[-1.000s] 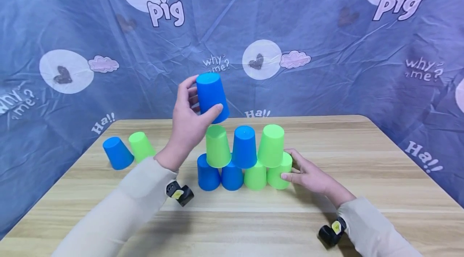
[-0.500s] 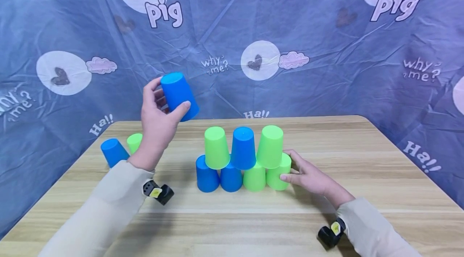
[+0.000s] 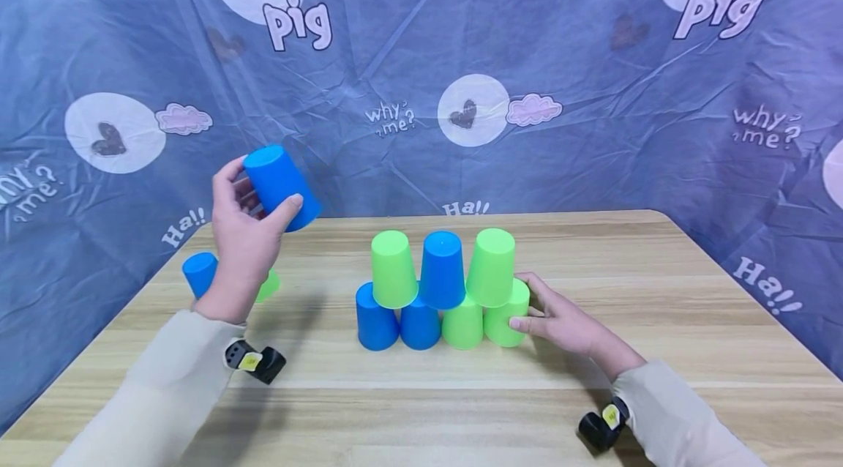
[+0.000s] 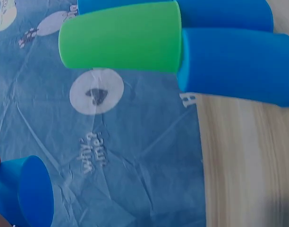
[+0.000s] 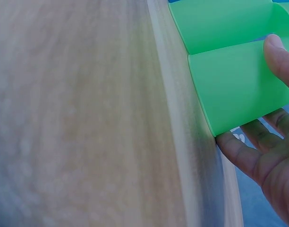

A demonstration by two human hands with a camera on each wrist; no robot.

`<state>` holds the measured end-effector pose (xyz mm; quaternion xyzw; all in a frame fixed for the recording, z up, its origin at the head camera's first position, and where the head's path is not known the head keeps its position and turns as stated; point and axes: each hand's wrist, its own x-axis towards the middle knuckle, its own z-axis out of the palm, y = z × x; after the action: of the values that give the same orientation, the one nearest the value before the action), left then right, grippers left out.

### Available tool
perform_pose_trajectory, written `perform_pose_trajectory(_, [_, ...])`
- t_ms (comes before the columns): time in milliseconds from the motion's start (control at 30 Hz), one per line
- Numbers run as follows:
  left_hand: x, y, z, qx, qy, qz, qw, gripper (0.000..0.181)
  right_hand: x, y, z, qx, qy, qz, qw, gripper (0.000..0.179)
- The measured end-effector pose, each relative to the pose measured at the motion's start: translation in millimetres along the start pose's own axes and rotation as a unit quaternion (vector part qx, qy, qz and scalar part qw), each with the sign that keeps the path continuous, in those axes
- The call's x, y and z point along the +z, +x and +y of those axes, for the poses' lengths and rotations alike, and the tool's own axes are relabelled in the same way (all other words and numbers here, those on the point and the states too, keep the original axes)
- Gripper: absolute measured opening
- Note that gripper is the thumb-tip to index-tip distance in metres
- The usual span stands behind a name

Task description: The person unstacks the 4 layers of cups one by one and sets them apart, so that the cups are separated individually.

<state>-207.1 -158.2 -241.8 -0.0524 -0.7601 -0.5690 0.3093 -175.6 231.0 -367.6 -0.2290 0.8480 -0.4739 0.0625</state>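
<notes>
High over the left of the table, my left hand [image 3: 246, 240] grips a tilted blue cup [image 3: 279, 185], thumb across its near side. In the left wrist view that blue cup [image 4: 21, 191] shows its open rim. My right hand [image 3: 563, 317] holds the rightmost green cup [image 3: 507, 317] of a stack's bottom row, thumb in front and fingers round the far side. The upside-down cups stand in two rows. Two blue cups and two green ones form the bottom; a green cup [image 3: 393, 269], a blue cup [image 3: 443, 269] and another green cup [image 3: 490, 267] sit on top.
Behind my left wrist on the wooden table [image 3: 421, 416] stand a blue cup [image 3: 200, 271] and a green cup [image 3: 268, 285], both partly hidden. A printed blue cloth [image 3: 369, 28] hangs behind the table's far edge.
My left hand has carried the blue cup from above the stack's left end away to the left, tilting it more and lowering it slightly. The right hand and the stack stay put.
</notes>
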Motion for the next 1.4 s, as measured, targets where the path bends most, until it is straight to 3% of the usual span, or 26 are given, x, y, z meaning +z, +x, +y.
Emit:
perform_pose_trajectory(333, [-26.4,-1.3,-10.6,-0.052,0.022,0.034,0.9978,0.065,-1.1,-2.2,-1.5,-0.001,-0.003,0.003,1.0,0.053])
perform_pose_trajectory(633, [-52.2,1.3,-26.2,-0.071,0.045,0.101,0.9913,0.065,-1.2,-2.8,-1.4,0.002,-0.003,0.002,1.0,0.054])
perform_pose_trajectory(833, [-70.5,2.7,-38.6,-0.075,0.062,0.151,0.9838,0.064,-1.1,-2.8,-1.9,0.006,-0.003,0.0,1.0,0.054])
perform_pose_trajectory(967, [-82.2,3.9,-47.6,-0.094,0.066,0.175,0.9779,0.064,-1.1,-2.2,-2.4,0.01,-0.005,0.001,0.9999,0.056])
perform_pose_trajectory(1133, [-95.5,5.3,-61.6,-0.11,0.045,0.216,0.9691,0.066,-1.2,-0.9,-2.2,0.012,-0.007,0.003,0.9999,0.058])
perform_pose_trajectory(1400, [-107.9,1.4,-84.8,-0.127,0.082,0.256,0.9549,0.064,-0.6,-0.2,-0.4,0.013,-0.01,0.004,0.9999,0.059])
